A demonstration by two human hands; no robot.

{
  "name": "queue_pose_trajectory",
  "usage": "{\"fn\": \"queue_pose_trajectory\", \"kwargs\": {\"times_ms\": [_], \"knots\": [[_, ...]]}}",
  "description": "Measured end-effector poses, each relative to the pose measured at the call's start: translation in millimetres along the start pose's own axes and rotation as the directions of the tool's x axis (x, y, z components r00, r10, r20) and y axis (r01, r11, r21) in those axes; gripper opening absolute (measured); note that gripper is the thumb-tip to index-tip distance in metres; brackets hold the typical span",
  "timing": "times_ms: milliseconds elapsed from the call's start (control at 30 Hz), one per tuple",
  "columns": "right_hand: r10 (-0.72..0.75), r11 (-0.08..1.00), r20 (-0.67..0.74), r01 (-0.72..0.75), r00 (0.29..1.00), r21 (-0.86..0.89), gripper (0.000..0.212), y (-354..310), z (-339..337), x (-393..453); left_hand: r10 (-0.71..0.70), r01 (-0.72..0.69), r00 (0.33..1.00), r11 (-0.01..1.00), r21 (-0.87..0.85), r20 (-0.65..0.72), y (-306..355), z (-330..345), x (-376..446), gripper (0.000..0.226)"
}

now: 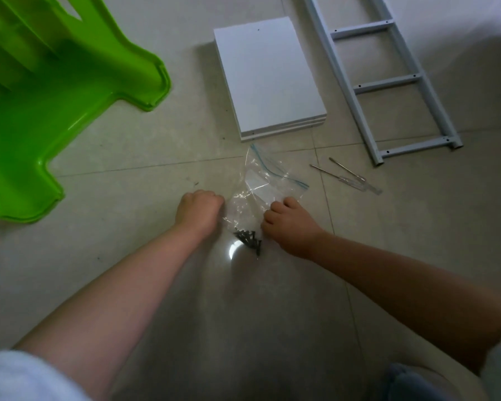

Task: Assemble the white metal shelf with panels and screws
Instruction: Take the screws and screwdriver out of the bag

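A clear zip bag [258,186] lies on the tiled floor with several dark screws [248,238] spilled at its near corner. My left hand [198,211] grips the bag's left edge with curled fingers. On the bag's right edge, my right hand [287,227] pinches the plastic. A stack of white panels [268,79] lies beyond the bag. A white metal ladder-shaped side frame [388,82] lies flat to the right of the panels.
Two screwdrivers [346,176] with clear handles lie right of the bag. A green plastic stool [47,91] fills the upper left. My knee [411,383] shows at the bottom right.
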State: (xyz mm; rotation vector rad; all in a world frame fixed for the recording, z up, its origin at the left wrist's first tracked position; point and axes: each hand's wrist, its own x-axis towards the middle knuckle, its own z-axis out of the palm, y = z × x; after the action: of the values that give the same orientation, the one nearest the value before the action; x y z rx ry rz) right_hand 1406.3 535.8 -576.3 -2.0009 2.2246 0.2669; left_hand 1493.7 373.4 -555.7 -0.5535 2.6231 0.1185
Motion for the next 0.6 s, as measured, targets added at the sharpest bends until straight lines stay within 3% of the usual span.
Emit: {"fn": "queue_pose_trajectory", "kwargs": {"times_ms": [100,233,433,600], "knots": [[0.037,0.997,0.08,-0.042,0.996,0.071,0.03,-3.3,2.1,-5.3,0.016,-0.016,1.0,0.999,0.035,-0.006,-2.2,6.8,-5.2,0.03],[-0.002,0.997,0.161,-0.01,0.987,0.077,0.026,-9.5,5.3,-17.5,0.039,-0.04,0.999,0.997,-0.067,-0.023,-7.5,11.1,-8.1,0.029],[-0.015,1.0,0.084,0.017,0.996,-0.018,0.011,-6.7,7.8,-28.4,0.074,-0.066,0.997,0.948,-0.31,0.013,4.0,6.4,-5.5,0.021],[0.067,0.994,0.135,-0.078,0.989,0.081,0.03,-11.7,0.4,-27.8,0.048,-0.032,0.998,0.911,-0.411,0.03,17.2,3.2,-6.5,0.022]]}}
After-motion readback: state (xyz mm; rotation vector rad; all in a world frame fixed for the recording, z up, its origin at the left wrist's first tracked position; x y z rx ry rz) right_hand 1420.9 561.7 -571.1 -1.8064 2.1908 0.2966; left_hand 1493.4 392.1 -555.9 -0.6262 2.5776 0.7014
